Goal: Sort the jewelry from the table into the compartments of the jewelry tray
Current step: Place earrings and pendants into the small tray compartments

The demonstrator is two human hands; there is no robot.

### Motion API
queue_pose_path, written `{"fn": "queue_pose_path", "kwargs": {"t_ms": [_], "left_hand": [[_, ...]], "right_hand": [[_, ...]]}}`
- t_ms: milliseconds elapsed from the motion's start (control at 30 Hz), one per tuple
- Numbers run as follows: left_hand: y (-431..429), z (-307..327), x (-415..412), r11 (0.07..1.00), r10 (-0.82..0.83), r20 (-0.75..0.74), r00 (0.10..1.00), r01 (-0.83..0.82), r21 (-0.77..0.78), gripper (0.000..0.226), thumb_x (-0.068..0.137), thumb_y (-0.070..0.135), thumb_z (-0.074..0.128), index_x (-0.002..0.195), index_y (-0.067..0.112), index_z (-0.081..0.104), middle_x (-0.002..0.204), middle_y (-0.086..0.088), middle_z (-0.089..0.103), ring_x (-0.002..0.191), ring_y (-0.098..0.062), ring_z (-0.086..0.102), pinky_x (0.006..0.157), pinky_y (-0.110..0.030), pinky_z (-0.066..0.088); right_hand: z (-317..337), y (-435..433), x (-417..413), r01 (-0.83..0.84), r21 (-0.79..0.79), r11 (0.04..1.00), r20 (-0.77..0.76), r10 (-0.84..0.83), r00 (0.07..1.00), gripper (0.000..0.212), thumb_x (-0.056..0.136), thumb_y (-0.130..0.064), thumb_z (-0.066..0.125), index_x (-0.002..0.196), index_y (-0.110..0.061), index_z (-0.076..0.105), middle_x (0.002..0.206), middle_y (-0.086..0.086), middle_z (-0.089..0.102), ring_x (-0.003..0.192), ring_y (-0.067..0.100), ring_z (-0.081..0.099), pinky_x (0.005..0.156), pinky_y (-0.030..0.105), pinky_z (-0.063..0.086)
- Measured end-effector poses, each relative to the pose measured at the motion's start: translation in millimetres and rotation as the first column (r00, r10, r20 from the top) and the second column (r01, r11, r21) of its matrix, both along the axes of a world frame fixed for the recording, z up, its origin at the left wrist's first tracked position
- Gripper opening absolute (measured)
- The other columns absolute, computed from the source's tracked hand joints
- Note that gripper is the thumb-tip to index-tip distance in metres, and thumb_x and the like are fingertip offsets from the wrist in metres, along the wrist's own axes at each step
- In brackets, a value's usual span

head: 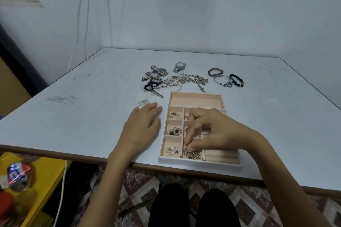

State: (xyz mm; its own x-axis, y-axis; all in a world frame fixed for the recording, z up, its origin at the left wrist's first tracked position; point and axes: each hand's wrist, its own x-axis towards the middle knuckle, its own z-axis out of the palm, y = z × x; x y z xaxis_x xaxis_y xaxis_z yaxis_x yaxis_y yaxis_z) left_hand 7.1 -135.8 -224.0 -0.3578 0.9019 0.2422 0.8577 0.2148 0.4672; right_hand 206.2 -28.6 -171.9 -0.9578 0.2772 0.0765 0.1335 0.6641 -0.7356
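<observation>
The left hand [143,127] lay flat on the surface [83,116] with its fingers straight, grasping nothing, just beside the left wall of the jewelry tray [199,162]. Each of the three small compartments in the tray's left column held a pair of earrings [174,131]. In the near middle compartment lay a feather-shaped piece [193,155], its strands fanned toward the right. The right hand [212,131] hung over the middle of the tray, with thumb and forefinger curled down and seemingly pinching the top of that piece.

The coming move likely turned on where the unsorted jewelry lay, which was beyond the tray's far edge, away from both hands. From left to right the row ran from the watches [160,71], through a tangle of chains [184,80] strung roughly crosswise, to the bracelets [227,79], which sat a little apart. The free left hand was nearer the watches and the left end of the tangle. The right hand, once it released the feather-shaped piece, would be nearer the bracelets. The long far compartment [196,100], running left to right, was bare and lay closest to that row.
</observation>
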Motion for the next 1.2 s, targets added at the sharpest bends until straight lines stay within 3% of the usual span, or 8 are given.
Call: {"fn": "queue_pose_path", "kwargs": {"t_ms": [133,200,367,567,667,833,967,1200], "left_hand": [[-1.6,0.4,0.7,1.000,0.003,0.003,1.000,-0.003,0.007,0.042,0.101,0.023,0.038,0.142,0.021,0.043,0.152,0.006,0.034,0.142,-0.009,0.025,0.118,-0.029,0.006],[-1.7,0.7,1.0,1.000,0.007,0.005,1.000,-0.007,0.009,0.042,0.101,0.023,0.038,0.142,0.021,0.043,0.152,0.006,0.033,0.142,-0.009,0.024,0.117,-0.028,0.007],[-0.4,-0.8,-0.3,1.000,0.009,0.003,1.000,-0.009,0.008,0.041,0.101,0.024,0.039,0.141,0.021,0.045,0.151,0.006,0.035,0.141,-0.010,0.027,0.117,-0.029,0.008],[4.9,-1.2,-5.6,0.999,0.026,0.081,0.996,-0.029,0.035,0.057,0.081,0.039,0.034,0.132,0.022,0.055,0.142,0.007,0.047,0.133,-0.012,0.038,0.108,-0.028,0.025],[10.5,-0.2,-8.7,0.996,0.035,0.098,0.995,-0.042,0.073,0.048,0.079,0.036,0.040,0.118,0.025,0.064,0.127,0.006,0.058,0.122,-0.013,0.047,0.096,-0.024,0.030],[37.2,13.5,-22.8,0.970,0.131,0.339,0.932,-0.191,0.151,0.018,0.086,0.022,0.054,0.093,0.029,0.069,0.096,0.013,0.068,0.095,-0.012,0.063,0.089,-0.036,0.051],[81.2,34.3,-35.8,0.980,0.122,0.239,0.963,-0.156,0.128,0.018,0.091,0.019,0.056,0.102,0.027,0.068,0.097,0.011,0.065,0.093,-0.013,0.060,0.082,-0.029,0.046],[150.4,35.4,-40.8,0.985,0.172,-0.058,0.983,-0.170,0.029,0.033,0.092,0.010,0.046,0.115,0.023,0.066,0.121,0.002,0.064,0.114,-0.022,0.057,0.093,-0.035,0.042]], "right_hand": [[10.3,13.1,1.2,0.026,-0.026,0.999,-0.031,-0.027,0.999,0.020,0.066,-0.022,0.087,0.084,-0.021,0.078,0.087,0.004,0.061,0.079,0.018,0.056,0.072,0.020,0.046],[17.8,26.7,2.2,0.075,-0.001,0.997,-0.069,-0.075,0.995,0.022,0.066,-0.027,0.085,0.086,-0.024,0.077,0.087,-0.003,0.064,0.078,0.012,0.056,0.069,0.012,0.038],[25.7,76.5,-2.1,0.313,-0.055,0.948,-0.137,-0.318,0.938,0.012,0.080,-0.028,0.076,0.090,-0.021,0.075,0.091,-0.009,0.069,0.080,0.005,0.060,0.075,0.022,0.042],[-4.2,131.1,-21.8,0.553,-0.084,0.829,-0.132,-0.560,0.818,0.009,0.086,-0.011,0.066,0.090,-0.009,0.073,0.095,0.003,0.071,0.078,0.010,0.059,0.074,0.028,0.046],[-26.1,131.9,-30.1,0.565,-0.274,0.778,-0.178,-0.618,0.766,0.006,0.081,0.000,0.067,0.084,-0.003,0.072,0.088,0.007,0.070,0.079,0.014,0.062,0.074,0.026,0.047],[-34.8,138.8,-29.8,0.556,-0.250,0.792,-0.214,-0.606,0.766,0.007,0.080,-0.012,0.074,0.085,-0.007,0.076,0.085,0.002,0.074,0.083,0.008,0.067,0.077,0.018,0.051],[-34.3,139.2,-27.0,0.526,-0.322,0.788,-0.255,-0.607,0.753,0.013,0.090,-0.006,0.062,0.095,0.000,0.073,0.084,0.000,0.070,0.068,-0.010,0.063,0.064,0.005,0.045],[-40.7,144.2,-27.8,0.543,-0.333,0.771,-0.276,-0.630,0.726,0.015,0.088,-0.012,0.066,0.089,0.001,0.074,0.078,0.003,0.069,0.063,-0.004,0.061,0.064,0.007,0.046]]}}
